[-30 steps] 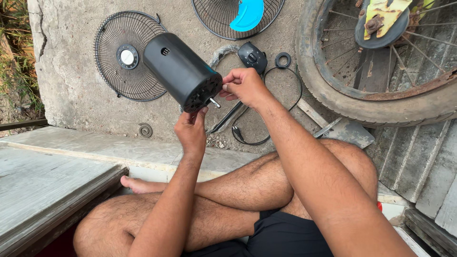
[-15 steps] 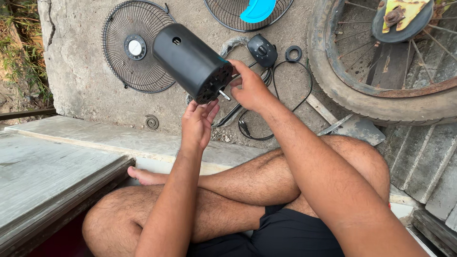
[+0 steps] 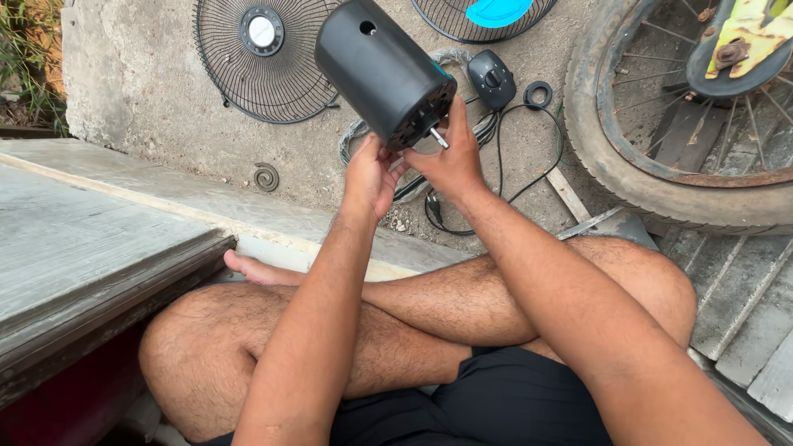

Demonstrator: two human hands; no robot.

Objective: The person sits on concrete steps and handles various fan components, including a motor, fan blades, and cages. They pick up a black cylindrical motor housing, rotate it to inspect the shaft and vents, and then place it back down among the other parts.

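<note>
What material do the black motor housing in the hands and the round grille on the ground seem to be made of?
Motor housing: probably moulded plastic, smooth with a soft matte sheen and a small round hole. A bare metal shaft sticks out.
Round grille: thin dark metal wire, likely painted, radiating from a round hub.

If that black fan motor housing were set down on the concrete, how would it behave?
The black fan motor housing looks rigid and smooth-sided, so probably slippery; both hands support it. Being cylindrical, it would likely roll on its side. The metal shaft sticking out could bend if dropped.

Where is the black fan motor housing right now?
In the head view, upper middle: the black motor housing is held up by the left hand and right hand, above the cable, right of the fan grille.
</note>
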